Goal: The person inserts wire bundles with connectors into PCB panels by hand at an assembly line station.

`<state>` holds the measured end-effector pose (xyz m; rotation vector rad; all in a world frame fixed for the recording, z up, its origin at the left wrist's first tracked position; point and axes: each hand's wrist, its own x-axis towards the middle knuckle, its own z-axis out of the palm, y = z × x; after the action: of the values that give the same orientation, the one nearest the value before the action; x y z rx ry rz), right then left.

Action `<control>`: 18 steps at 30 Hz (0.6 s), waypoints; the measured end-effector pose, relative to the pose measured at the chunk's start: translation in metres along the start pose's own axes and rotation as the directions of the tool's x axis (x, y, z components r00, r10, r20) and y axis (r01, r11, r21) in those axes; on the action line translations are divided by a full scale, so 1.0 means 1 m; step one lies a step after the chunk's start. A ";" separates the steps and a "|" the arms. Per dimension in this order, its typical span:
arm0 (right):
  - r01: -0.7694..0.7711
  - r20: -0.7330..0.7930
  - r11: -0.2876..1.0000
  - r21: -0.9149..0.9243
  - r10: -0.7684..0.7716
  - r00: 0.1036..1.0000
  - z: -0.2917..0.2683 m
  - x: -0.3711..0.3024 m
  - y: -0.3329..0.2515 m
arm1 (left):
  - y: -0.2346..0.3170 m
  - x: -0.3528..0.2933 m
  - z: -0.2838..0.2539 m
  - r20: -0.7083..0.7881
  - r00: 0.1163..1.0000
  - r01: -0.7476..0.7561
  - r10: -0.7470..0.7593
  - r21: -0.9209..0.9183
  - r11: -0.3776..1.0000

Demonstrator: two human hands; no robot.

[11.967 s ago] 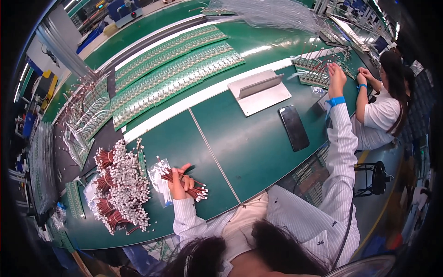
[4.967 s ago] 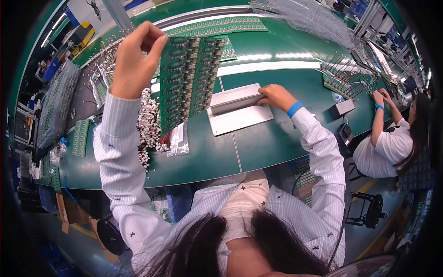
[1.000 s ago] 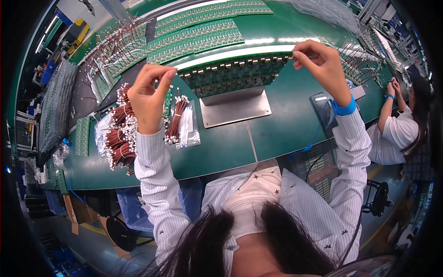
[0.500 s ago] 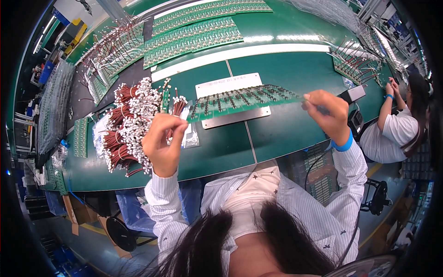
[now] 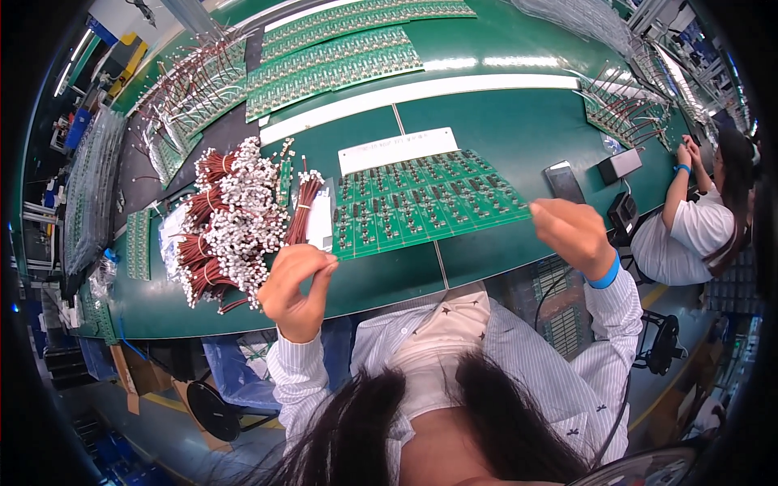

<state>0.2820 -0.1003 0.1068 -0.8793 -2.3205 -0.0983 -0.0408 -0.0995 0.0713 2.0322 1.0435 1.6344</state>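
Observation:
A green circuit board panel (image 5: 421,202), covered with rows of small dark components, is held between my two hands. My left hand (image 5: 298,290) pinches its near left corner between thumb and fingers. At the near right corner, my right hand (image 5: 574,236) is closed on the edge, a blue band round its wrist. The panel's component side faces up, its far edge over a white plate (image 5: 397,151) with holes at the corners, which it partly covers. Left of the panel lie bundles of red-brown wires with white connectors (image 5: 235,219) and one separate wire bundle (image 5: 304,202).
More circuit board panels (image 5: 332,69) lie at the back, with wired boards (image 5: 190,113) at the far left. On the right are a phone (image 5: 563,180), a small grey box (image 5: 620,166) and further wired boards (image 5: 624,117). A co-worker (image 5: 689,215) sits at the right.
Both hands have come lower and nearer to me. The panel has tilted from nearly edge-on, so its component face now shows broadly. The phone at the right has come into sight.

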 end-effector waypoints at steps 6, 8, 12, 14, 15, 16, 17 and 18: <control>0.019 0.027 1.000 0.026 -0.019 0.999 0.015 -0.019 -0.008 | -0.004 -0.025 -0.001 0.001 0.991 0.134 -0.134 -0.049 0.990; -0.080 0.006 0.991 0.109 0.080 0.997 0.021 -0.031 -0.015 | -0.002 -0.037 0.005 -0.002 0.985 0.174 -0.175 -0.108 0.979; -0.360 0.003 0.894 0.267 0.373 0.928 0.036 -0.051 -0.030 | 0.001 -0.063 0.008 0.053 0.890 0.449 -0.453 -0.279 0.849; -0.398 0.004 0.873 0.283 0.413 0.911 0.045 -0.057 -0.037 | 0.001 -0.075 0.012 0.069 0.752 0.616 -0.655 -0.426 0.662; -0.493 0.020 0.795 0.353 0.521 0.853 0.052 -0.061 -0.041 | -0.001 -0.082 0.012 0.117 0.701 0.661 -0.704 -0.477 0.580; -0.577 0.043 0.701 0.419 0.619 0.784 0.056 -0.064 -0.045 | -0.003 -0.086 0.012 0.116 0.700 0.662 -0.704 -0.476 0.579; -0.654 0.108 0.599 0.462 0.695 0.711 0.059 -0.065 -0.048 | -0.006 -0.091 0.014 0.132 0.654 0.695 -0.745 -0.496 0.521; -0.656 0.108 0.597 0.462 0.696 0.710 0.062 -0.066 -0.049 | -0.008 -0.094 0.016 0.150 0.605 0.723 -0.782 -0.514 0.461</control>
<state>0.2554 -0.1577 0.0262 -1.3895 -1.6495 0.7218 -0.0350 -0.1583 -0.0039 0.8711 1.1250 1.3028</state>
